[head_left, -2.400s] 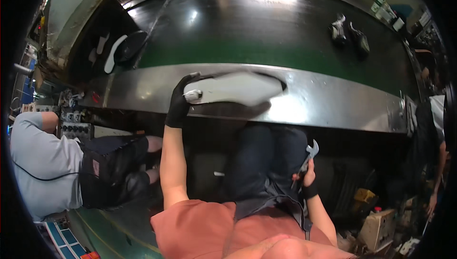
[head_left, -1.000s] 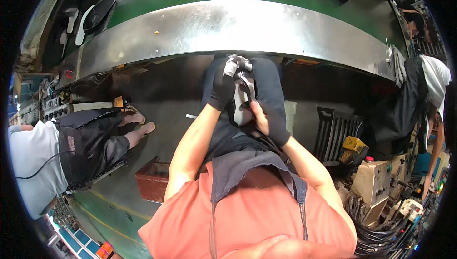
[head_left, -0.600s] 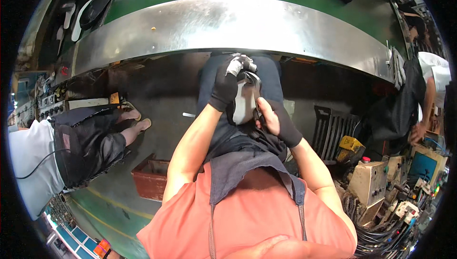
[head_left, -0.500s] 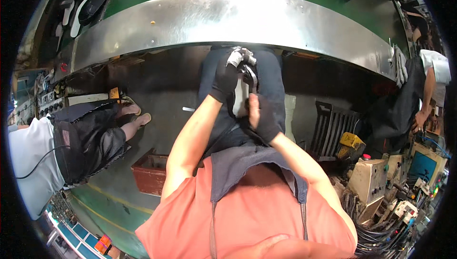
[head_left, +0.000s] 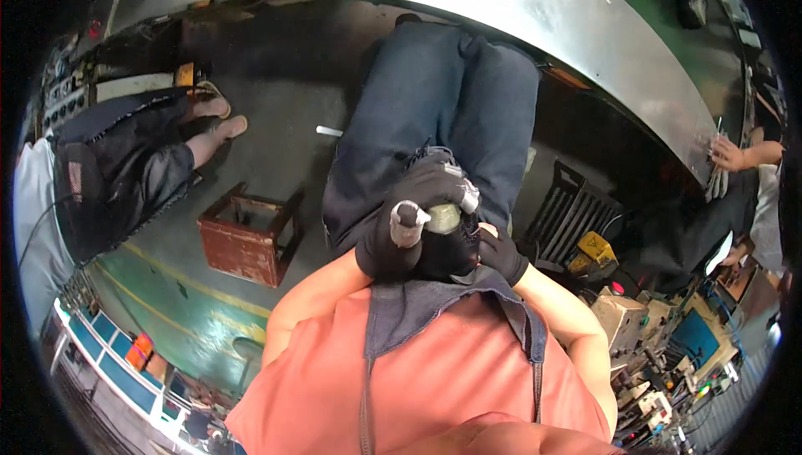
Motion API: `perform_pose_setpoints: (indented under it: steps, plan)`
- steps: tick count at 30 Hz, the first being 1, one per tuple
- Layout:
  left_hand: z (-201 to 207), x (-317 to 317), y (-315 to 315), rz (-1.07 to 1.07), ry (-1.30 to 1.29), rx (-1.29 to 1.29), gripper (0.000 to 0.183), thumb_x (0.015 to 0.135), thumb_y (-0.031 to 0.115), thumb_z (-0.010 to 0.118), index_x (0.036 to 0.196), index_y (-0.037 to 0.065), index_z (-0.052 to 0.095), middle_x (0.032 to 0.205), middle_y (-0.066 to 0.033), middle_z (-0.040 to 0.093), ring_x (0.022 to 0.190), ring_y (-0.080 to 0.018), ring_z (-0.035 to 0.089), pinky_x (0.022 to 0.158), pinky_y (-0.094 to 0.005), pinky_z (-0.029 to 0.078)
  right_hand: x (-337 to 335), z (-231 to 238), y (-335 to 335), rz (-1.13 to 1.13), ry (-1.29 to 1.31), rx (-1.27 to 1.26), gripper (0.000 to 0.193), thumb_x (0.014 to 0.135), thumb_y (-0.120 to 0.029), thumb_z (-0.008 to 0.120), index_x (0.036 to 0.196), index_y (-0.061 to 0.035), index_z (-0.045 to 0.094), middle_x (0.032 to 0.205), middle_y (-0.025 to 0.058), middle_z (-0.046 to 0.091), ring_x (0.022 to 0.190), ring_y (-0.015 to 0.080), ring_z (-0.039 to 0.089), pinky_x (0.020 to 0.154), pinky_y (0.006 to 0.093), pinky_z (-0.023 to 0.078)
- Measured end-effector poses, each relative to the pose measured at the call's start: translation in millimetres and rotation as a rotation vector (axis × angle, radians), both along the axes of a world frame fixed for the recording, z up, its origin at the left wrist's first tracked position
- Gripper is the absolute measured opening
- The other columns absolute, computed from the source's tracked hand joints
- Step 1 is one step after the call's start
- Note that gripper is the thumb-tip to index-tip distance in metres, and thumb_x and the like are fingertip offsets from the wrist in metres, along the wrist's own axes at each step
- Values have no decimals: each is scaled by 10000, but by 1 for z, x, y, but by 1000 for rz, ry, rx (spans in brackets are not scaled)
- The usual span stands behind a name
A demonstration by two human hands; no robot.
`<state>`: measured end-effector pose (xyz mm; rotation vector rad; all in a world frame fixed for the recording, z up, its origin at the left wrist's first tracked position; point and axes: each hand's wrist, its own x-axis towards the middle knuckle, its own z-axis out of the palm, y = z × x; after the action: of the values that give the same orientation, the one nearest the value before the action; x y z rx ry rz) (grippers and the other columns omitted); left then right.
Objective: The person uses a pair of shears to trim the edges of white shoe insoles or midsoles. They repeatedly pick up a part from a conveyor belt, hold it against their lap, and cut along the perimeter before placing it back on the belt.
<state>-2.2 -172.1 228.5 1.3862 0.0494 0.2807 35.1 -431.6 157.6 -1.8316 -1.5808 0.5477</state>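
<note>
Both my hands wear black gloves and meet close to my chest, over my lap. My left hand (head_left: 393,242) is closed around a pale grey shoe part (head_left: 444,218), with a round metal tool end (head_left: 407,213) showing at its knuckles. My right hand (head_left: 501,254) presses against the same part from the right and below. Most of the part is hidden by the gloves. My dark-trousered legs (head_left: 443,112) stretch away under the steel rim.
A curved steel conveyor rim (head_left: 501,4) arcs across the top. A red-brown metal box (head_left: 246,238) stands on the floor to the left, by a seated person (head_left: 125,171). A black crate (head_left: 576,213), a yellow object (head_left: 597,246) and another person's hand (head_left: 731,154) are on the right.
Earlier my left hand took the pale part from the conveyor rim. Since then both hands have drawn it in from over my knees to my chest, and my view has tilted down.
</note>
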Motion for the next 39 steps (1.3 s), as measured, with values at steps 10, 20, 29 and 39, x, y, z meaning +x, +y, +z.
perform_pose_setpoints:
  steps: [10,20,29,39]
  plan:
    - [-7,12,-1,91,-44,-105,491,986,407,345,790,32,595,792,-101,627,749,-260,583,782,-381,423,-11,-1,3,-61,26,62,351,699,-226,603,960,0,542,1127,197,555,1070,384,550,867,466,454]
    - [-29,4,3,102,54,-176,816,919,662,173,1009,2,644,1094,-138,632,1191,-275,488,1091,-425,270,-22,-13,4,-210,-55,131,352,676,-213,619,946,0,543,1075,189,571,1006,373,582,859,443,495]
    - [-36,-4,9,-98,-2,195,751,918,648,214,939,38,652,991,-107,648,1112,-293,522,1018,-421,323,-26,-18,-5,-179,-72,80,415,660,-246,654,979,-5,545,1060,174,568,1003,375,580,849,449,495]
    - [-69,14,18,93,359,-409,611,971,546,323,1293,55,493,1207,-117,562,1093,-240,549,977,-361,421,-5,45,34,-518,197,-197,291,878,-290,535,922,-11,603,925,156,617,814,302,618,677,376,481]
